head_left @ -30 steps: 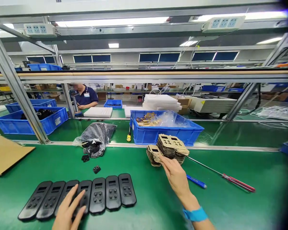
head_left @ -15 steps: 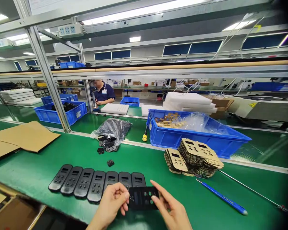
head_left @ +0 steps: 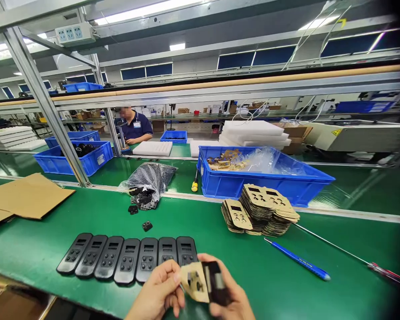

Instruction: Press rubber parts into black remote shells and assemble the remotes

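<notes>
Between both hands, tan sheet newly peeled.

Matt black plastic covers lie on a smooth green mat.

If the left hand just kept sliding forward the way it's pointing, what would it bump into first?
Probably the row of black plastic remote-control shells lying on the green mat. The left hand points up and slightly right, toward the row's right end, close ahead. Depth is hard to judge, so it might pass just over them.

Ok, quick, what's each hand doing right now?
Left hand: closed, pinching the tan backing sheet.
Right hand: closed on the black panel stuck to that sheet.
</notes>
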`<action>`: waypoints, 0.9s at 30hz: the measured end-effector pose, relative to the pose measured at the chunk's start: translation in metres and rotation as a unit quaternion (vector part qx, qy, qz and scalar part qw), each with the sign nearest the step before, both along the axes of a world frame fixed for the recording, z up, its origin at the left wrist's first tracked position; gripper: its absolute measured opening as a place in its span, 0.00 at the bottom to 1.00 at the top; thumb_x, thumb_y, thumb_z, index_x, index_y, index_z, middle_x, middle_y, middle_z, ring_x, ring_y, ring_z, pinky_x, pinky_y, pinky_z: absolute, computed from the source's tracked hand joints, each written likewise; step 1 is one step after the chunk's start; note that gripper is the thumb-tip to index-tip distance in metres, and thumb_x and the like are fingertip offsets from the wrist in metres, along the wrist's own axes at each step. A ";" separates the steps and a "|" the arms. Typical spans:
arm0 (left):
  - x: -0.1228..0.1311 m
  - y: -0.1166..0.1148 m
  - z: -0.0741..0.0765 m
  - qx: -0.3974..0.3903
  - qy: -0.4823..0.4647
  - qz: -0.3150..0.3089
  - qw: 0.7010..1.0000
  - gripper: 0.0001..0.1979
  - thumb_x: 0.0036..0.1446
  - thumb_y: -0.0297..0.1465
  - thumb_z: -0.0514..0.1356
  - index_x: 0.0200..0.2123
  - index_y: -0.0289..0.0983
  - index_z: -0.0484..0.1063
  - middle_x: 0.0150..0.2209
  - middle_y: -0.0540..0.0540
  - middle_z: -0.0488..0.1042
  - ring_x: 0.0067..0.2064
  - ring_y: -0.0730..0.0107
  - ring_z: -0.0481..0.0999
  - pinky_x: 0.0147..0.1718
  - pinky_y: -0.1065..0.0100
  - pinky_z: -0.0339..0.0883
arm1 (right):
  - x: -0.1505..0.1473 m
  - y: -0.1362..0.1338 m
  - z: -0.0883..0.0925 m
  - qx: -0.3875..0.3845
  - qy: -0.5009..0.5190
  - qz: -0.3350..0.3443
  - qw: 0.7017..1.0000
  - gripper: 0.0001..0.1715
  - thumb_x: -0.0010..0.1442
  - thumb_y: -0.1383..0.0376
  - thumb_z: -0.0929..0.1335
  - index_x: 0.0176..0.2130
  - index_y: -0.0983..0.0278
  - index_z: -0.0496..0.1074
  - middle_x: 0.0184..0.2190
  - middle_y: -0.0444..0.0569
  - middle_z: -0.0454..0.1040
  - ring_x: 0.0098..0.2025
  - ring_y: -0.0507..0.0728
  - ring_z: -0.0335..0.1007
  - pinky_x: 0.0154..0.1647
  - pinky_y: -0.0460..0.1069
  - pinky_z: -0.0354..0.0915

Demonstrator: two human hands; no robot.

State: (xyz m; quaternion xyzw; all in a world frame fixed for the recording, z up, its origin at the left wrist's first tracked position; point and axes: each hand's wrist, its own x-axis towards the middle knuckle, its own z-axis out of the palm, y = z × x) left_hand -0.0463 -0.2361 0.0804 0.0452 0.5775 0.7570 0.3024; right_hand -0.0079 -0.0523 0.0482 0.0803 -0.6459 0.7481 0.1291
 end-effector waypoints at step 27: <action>-0.011 0.008 -0.013 -0.146 0.362 -0.072 0.918 0.61 0.42 0.24 0.65 0.67 0.49 0.23 0.70 0.42 0.32 0.69 0.44 0.40 0.60 0.49 0.54 | 0.003 -0.015 0.018 -0.441 -0.180 -0.003 0.879 0.43 0.50 0.39 0.70 0.60 0.52 0.61 0.30 0.44 0.73 0.26 0.49 0.64 0.27 0.44 0.64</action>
